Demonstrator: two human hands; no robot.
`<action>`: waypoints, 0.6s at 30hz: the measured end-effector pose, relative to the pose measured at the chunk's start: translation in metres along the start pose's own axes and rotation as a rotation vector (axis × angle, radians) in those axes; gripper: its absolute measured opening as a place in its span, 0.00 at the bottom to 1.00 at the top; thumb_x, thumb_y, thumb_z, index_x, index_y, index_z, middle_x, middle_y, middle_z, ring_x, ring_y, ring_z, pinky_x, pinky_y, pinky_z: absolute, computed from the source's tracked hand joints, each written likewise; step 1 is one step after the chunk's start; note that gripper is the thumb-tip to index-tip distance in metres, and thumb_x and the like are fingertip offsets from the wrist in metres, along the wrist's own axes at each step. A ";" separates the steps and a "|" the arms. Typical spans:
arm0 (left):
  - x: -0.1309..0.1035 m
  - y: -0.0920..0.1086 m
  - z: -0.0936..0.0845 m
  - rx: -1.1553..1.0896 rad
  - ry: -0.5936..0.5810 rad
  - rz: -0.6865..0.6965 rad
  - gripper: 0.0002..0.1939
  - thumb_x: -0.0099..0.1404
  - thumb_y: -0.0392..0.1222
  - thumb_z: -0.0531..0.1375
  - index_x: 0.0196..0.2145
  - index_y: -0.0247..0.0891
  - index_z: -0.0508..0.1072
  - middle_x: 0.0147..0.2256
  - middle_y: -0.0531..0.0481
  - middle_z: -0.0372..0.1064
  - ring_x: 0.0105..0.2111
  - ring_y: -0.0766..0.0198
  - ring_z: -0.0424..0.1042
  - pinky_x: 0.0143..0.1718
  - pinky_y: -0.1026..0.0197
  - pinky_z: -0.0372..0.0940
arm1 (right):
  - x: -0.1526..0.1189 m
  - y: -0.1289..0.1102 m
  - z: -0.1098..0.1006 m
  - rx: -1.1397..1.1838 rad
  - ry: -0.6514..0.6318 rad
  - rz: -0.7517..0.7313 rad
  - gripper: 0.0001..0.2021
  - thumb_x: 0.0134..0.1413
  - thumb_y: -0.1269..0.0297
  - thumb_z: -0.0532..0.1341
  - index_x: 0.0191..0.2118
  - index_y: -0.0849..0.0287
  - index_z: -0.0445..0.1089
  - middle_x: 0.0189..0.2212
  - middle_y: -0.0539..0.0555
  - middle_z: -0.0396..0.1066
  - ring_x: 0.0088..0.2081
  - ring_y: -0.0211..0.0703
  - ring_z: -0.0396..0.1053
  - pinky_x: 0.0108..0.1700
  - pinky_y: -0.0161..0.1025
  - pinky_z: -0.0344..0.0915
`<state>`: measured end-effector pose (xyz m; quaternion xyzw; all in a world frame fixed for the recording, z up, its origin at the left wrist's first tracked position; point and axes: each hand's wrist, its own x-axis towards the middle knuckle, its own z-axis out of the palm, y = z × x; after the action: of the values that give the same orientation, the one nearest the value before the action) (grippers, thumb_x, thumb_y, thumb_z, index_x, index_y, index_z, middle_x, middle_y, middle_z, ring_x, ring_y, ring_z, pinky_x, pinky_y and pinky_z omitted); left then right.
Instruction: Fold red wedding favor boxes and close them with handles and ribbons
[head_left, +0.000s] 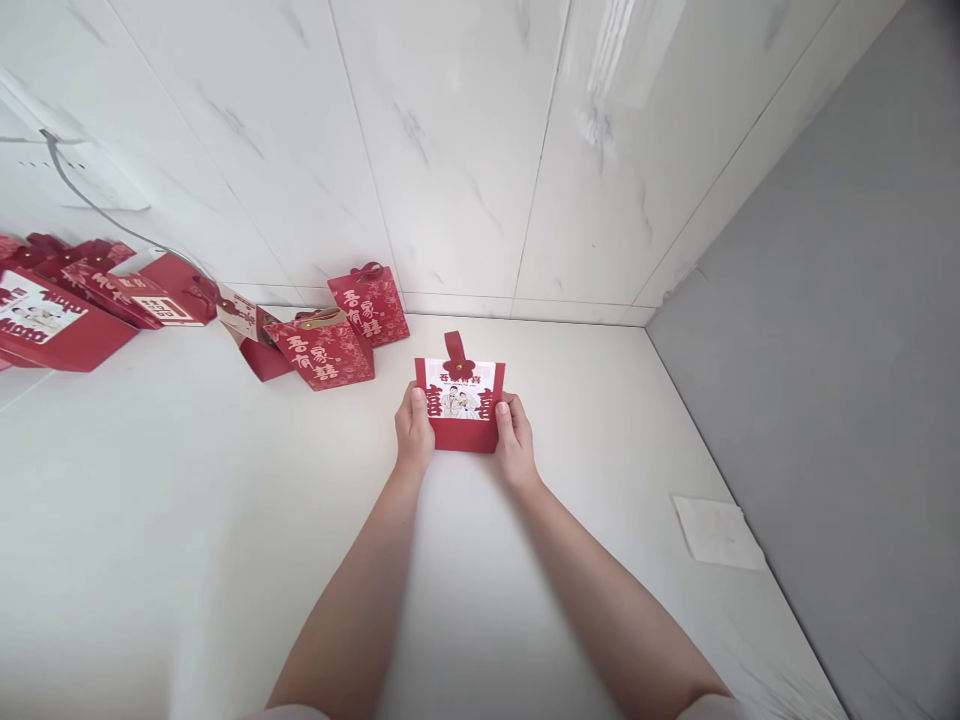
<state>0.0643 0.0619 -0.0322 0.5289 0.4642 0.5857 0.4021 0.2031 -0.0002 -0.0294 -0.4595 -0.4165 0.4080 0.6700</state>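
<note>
Between my two hands is a red gift box (pixel 465 435) with a red strap handle at its top and a white panel showing a drawn couple and red characters. My left hand (pixel 415 428) grips its left edge, the thumb lying on the front. On the opposite edge my right hand (pixel 516 438) is closed in the same way. The fingers behind the box are partly hidden. Nearest on the left stands a patterned red gift box (pixel 330 355) with pale characters, and a similar red gift box (pixel 382 310) leans by the wall behind it.
Several more red gift boxes (pixel 105 345) crowd the far left along the tiled wall (pixel 450 150). A grey cable (pixel 97 205) hangs down towards them. A white sheet (pixel 718 532) lies on the white tabletop (pixel 600 430) at right, beside a grey panel (pixel 825 300).
</note>
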 end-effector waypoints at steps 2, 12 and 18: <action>0.000 0.001 0.000 0.002 -0.003 -0.015 0.29 0.68 0.66 0.49 0.39 0.36 0.73 0.40 0.43 0.76 0.40 0.57 0.76 0.38 0.58 0.68 | 0.000 -0.001 0.000 -0.020 0.002 0.002 0.15 0.66 0.49 0.52 0.45 0.54 0.68 0.46 0.54 0.74 0.48 0.48 0.70 0.50 0.44 0.66; -0.002 -0.006 -0.001 -0.127 -0.037 -0.018 0.31 0.67 0.67 0.50 0.42 0.36 0.74 0.39 0.43 0.76 0.38 0.55 0.76 0.41 0.56 0.70 | -0.005 0.006 0.000 0.029 0.087 0.019 0.23 0.65 0.47 0.54 0.60 0.50 0.55 0.50 0.54 0.72 0.50 0.47 0.71 0.52 0.46 0.67; -0.002 -0.008 -0.005 -0.066 -0.054 -0.011 0.34 0.63 0.72 0.50 0.29 0.35 0.74 0.28 0.45 0.73 0.29 0.58 0.73 0.31 0.58 0.67 | 0.000 0.011 0.000 0.031 0.042 0.065 0.26 0.64 0.39 0.49 0.55 0.52 0.64 0.40 0.52 0.75 0.40 0.46 0.74 0.44 0.44 0.69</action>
<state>0.0593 0.0616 -0.0405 0.5284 0.4364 0.5842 0.4348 0.2012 0.0024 -0.0394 -0.4705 -0.3810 0.4263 0.6721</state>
